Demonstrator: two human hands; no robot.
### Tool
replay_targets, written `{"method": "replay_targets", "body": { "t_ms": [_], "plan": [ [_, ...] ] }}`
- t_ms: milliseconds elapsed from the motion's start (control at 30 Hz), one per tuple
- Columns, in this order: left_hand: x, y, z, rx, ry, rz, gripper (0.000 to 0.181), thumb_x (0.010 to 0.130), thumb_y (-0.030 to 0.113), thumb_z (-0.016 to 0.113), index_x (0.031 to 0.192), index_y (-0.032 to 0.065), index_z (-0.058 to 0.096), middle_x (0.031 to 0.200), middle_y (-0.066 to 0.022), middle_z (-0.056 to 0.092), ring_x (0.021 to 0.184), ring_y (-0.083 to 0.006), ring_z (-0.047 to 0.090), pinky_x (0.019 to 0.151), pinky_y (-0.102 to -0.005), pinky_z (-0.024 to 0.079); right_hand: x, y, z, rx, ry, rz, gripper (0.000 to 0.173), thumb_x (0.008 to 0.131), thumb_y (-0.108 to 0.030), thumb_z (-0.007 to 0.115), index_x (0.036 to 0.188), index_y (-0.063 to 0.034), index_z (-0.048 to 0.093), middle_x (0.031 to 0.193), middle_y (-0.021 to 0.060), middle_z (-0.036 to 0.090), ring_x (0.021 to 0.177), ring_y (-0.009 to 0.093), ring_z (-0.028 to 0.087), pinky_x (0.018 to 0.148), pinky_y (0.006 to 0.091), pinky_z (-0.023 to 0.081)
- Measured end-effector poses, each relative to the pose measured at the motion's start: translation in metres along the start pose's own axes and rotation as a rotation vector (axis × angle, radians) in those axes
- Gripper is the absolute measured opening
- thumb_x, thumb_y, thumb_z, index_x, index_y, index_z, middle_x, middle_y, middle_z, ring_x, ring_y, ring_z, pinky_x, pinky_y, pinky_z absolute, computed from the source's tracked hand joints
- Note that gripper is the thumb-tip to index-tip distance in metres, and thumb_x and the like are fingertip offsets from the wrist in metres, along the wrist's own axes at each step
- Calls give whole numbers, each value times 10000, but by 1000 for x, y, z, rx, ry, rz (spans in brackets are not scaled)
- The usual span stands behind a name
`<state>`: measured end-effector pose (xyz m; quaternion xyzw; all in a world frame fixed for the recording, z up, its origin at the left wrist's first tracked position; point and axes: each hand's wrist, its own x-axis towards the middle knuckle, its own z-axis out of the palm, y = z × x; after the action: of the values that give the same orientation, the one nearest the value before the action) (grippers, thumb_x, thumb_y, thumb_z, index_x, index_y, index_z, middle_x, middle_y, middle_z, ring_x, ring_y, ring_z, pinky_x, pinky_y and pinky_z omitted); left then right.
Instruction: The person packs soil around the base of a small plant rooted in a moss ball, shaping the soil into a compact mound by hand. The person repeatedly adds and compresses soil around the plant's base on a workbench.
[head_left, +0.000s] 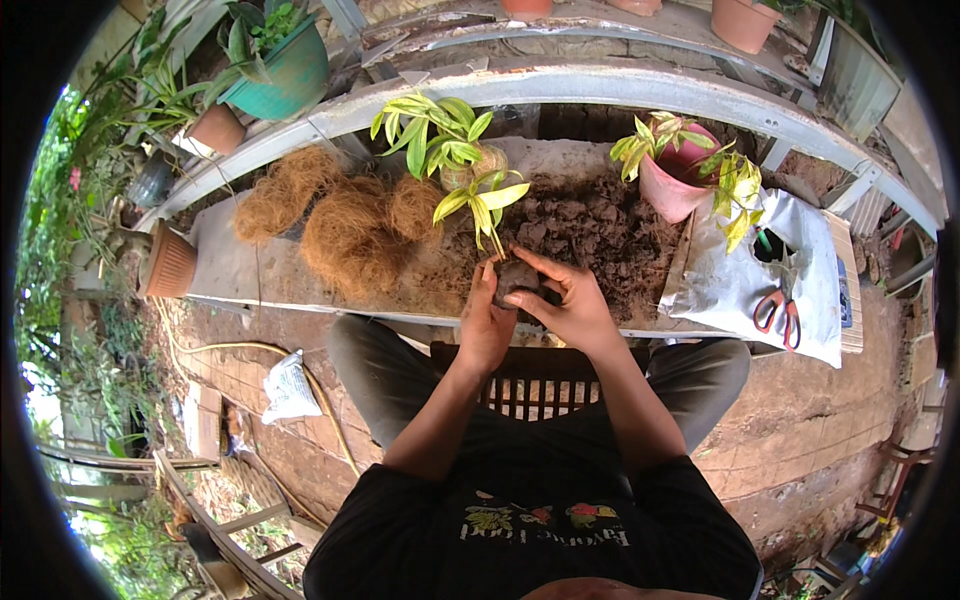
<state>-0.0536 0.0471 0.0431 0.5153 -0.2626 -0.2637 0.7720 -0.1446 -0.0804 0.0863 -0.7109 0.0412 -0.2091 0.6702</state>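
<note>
Between my two hands is a dark ball of soil (517, 282), held just above the near edge of the bench. My left hand (486, 319) cups its left side, and my right hand (574, 304) presses on its right and top with spread fingers. Out of the ball rises a cutting with yellow-green leaves (484, 201), its stems leaning away from me. Crumbled dark soil (592, 225) covers the bench behind and right of my hands. Tufts of brown coconut fibre (352, 236) lie to the left. The underside of the ball is partly hidden by my fingers.
Behind the fibre stands a wrapped plant ball (480, 166) with striped leaves. A pink pot (675, 180) holds a drooping plant. Red-handled scissors (780, 311) rest on a white sack (739, 281). A brown pot (171, 260) sits at the bench's left end, below a metal-framed shelf (555, 81).
</note>
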Motion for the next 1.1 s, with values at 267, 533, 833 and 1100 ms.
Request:
{"method": "replay_targets", "body": {
  "t_ms": [267,533,833,1100],
  "plan": [
    [-3,7,2,-143,18,-43,479,1074,428,308,1396,80,379,1269,-77,527,1171,-189,533,1026,-374,420,0,2,15,-158,174,-142,501,855,-181,757,1290,11,599,1151,203,690,1074,235,684,923,338,516],
    [0,13,2,132,67,78,430,1058,372,435,1385,108,349,1232,-69,507,1132,-162,542,977,-336,461,0,20,17,261,148,-13,384,985,-168,621,1318,18,583,1286,139,635,1170,179,586,1001,315,448],
    [-2,7,-4,-141,31,-42,528,1044,530,334,1379,125,379,1344,-104,503,1231,-221,533,1043,-429,442,4,21,12,387,239,-202,115,853,10,738,951,-9,680,1257,137,637,1127,164,601,964,339,487],
    [-3,5,2,-175,-6,-19,517,1045,539,303,1354,132,390,1334,-86,519,1248,-228,523,1084,-465,391,1,11,5,-58,232,-275,255,848,-70,750,1098,-22,723,1178,133,674,1105,185,625,963,340,481]
  ]
}}
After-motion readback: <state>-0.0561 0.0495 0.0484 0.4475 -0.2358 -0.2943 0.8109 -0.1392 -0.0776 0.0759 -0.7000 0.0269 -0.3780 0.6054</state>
